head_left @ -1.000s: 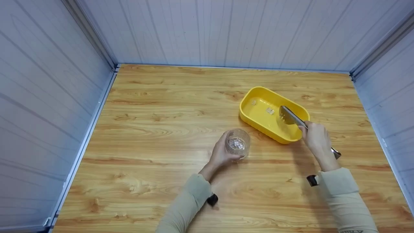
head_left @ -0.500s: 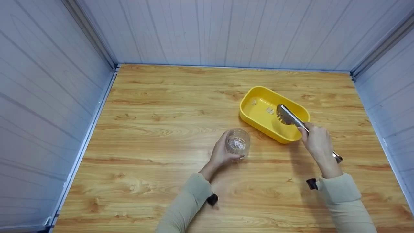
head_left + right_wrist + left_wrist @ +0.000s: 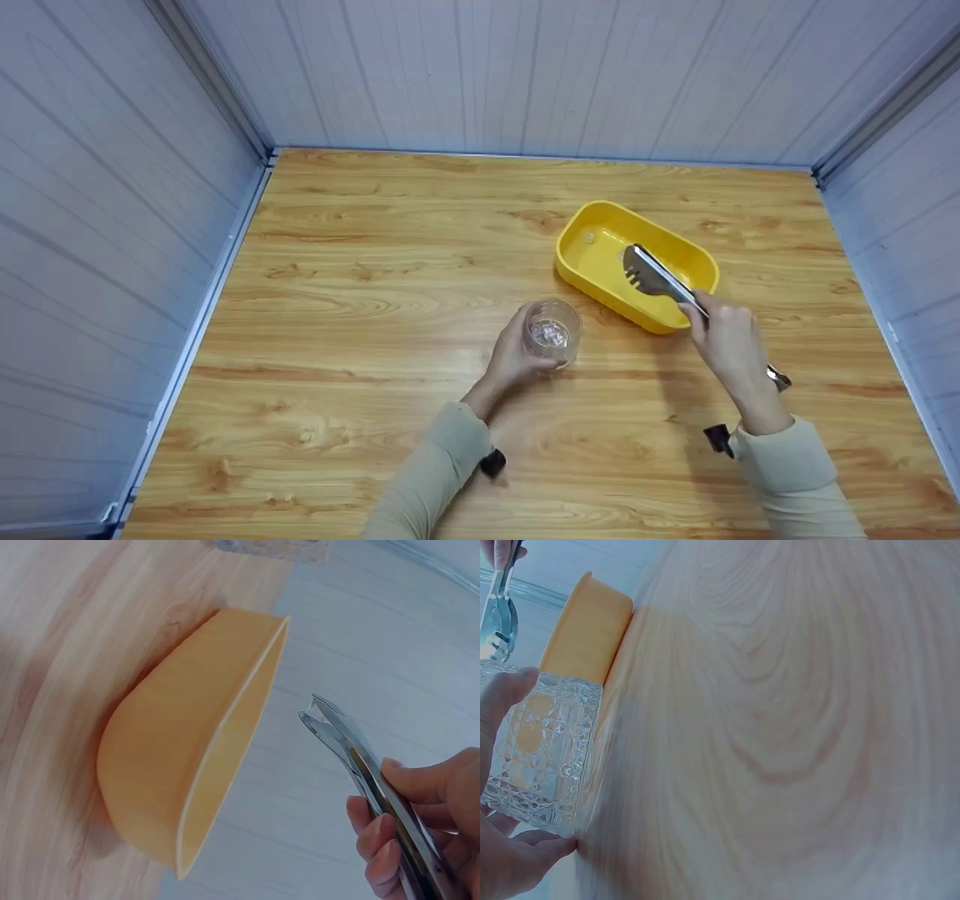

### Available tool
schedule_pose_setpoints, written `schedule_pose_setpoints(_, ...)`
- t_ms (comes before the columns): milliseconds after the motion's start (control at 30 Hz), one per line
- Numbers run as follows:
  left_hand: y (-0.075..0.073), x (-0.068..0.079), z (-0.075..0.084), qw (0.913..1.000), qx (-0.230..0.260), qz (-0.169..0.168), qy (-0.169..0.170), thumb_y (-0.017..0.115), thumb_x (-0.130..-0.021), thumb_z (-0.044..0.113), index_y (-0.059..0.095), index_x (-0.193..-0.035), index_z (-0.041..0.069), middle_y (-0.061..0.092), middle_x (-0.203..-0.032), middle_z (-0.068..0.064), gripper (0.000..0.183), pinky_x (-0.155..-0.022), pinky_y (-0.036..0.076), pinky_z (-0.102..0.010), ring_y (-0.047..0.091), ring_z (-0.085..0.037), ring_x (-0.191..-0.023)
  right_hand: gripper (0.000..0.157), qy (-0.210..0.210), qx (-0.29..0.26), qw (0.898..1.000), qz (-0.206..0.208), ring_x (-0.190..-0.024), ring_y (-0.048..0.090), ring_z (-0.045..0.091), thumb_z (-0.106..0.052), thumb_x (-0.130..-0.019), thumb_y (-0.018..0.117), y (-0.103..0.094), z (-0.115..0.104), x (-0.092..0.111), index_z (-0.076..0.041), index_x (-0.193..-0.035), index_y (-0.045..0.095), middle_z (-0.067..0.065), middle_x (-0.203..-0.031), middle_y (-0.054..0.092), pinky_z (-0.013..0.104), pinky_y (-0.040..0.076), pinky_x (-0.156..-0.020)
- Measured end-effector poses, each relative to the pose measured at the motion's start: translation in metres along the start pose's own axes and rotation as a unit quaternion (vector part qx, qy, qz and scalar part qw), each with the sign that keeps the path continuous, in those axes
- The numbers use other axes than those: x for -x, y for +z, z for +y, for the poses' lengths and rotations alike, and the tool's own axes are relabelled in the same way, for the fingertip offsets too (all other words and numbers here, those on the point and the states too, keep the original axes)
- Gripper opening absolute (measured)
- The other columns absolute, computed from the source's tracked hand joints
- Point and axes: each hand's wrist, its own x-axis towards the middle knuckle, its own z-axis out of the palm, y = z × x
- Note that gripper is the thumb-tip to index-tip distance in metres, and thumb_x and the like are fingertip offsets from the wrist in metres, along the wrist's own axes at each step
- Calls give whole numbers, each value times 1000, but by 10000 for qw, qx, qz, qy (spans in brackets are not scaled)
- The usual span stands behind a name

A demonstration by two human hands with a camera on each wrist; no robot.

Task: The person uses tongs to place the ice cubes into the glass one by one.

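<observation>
My left hand holds a clear patterned glass by its side, upright on the wooden table, with several clear cubes at its bottom. In the left wrist view, thumb and fingers wrap the faceted glass. My right hand grips metal tongs, their toothed heads over the yellow container. The right wrist view shows the tongs above the container's rim, tips close together, with what looks like a small clear piece between them. A clear cube lies in the container; another is mostly hidden behind the tongs.
The wooden table is bounded by a pale panel wall at the back and by panels at left and right. The yellow container stands just beyond and to the right of the glass, with a narrow gap between.
My right hand has raised the tongs out of the yellow container and brought their heads leftward, now covering most of one clear cube. The left hand and the glass have stayed still.
</observation>
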Motion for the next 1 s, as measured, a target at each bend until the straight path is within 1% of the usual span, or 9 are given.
schedule_pose_setpoints(133, 0, 0, 0, 10000, -21, 8, 12, 84, -51, 14, 37, -130, 7, 48, -124, -5, 92, -98, 32, -29, 43, -17, -115, 21, -172, -13, 9998, 51, -47, 44, 22, -11, -83, 61, -2, -8, 3, 8, -91, 61, 16, -62, 54, 32, 39, -38)
schedule_pose_setpoints(300, 0, 1, 0, 9999, -71, 17, -130, 84, -51, 15, 37, -130, 8, 48, -124, -5, 92, -98, 32, -29, 43, -18, -115, 19, -295, -45, 9995, 77, -46, 43, 20, -10, -82, 61, -4, -19, 6, 6, -92, 62, 15, -62, 54, 30, 37, -38)
schedule_pose_setpoints(367, 0, 1, 1, 9998, -76, 17, -170, 84, -51, 15, 37, -131, 8, 48, -124, -5, 93, -98, 32, -28, 43, -17, -114, 19, -362, -97, 9992, 130, -47, 44, 21, -10, -82, 62, -5, -23, 7, 7, -92, 62, 15, -64, 55, 30, 39, -39)
schedule_pose_setpoints(467, 0, 1, 1, 9999, -72, 25, -135, 83, -51, 14, 36, -131, 8, 48, -124, -5, 93, -98, 32, -28, 43, -17, -114, 20, -435, -209, 9987, 176, -50, 47, 21, -8, -81, 63, -4, -27, 10, 8, -94, 63, 18, -68, 59, 32, 42, -39)
schedule_pose_setpoints(633, 0, 0, 0, 10000, -78, 32, -49, 83, -51, 14, 36, -131, 6, 48, -124, -7, 92, -99, 32, -28, 43, -17, -115, 24, -487, -364, 9980, 174, -57, 55, 24, -7, -80, 64, -3, -33, 13, 9, -97, 63, 21, -77, 63, 37, 49, -47)
schedule_pose_setpoints(700, 0, 0, -1, 9999, -87, 37, -33, 83, -51, 14, 37, -130, 6, 49, -124, -8, 92, -98, 32, -29, 43, -18, -115, 25, -534, -412, 9976, 182, -60, 57, 25, -7, -79, 64, -2, -36, 14, 10, -98, 63, 22, -80, 63, 38, 50, -50)
schedule_pose_setpoints(833, 0, 0, -2, 10000, -63, 48, 13, 82, -51, 13, 37, -130, 6, 49, -123, -9, 91, -98, 32, -29, 44, -19, -114, 26, -682, -446, 9964, 245, -62, 58, 27, -7, -78, 65, 0, -41, 16, 10, -98, 63, 22, -80, 63, 39, 51, -52)
schedule_pose_setpoints(1000, 0, 0, -1, 10000, -13, 15, -12, 82, -52, 12, 36, -131, 6, 48, -124, -8, 91, -99, 32, -30, 43, -19, -115, 26, -801, -466, 9955, 212, -62, 59, 26, -7, -78, 66, 4, -46, 18, 9, -97, 63, 20, -77, 63, 38, 51, -52)
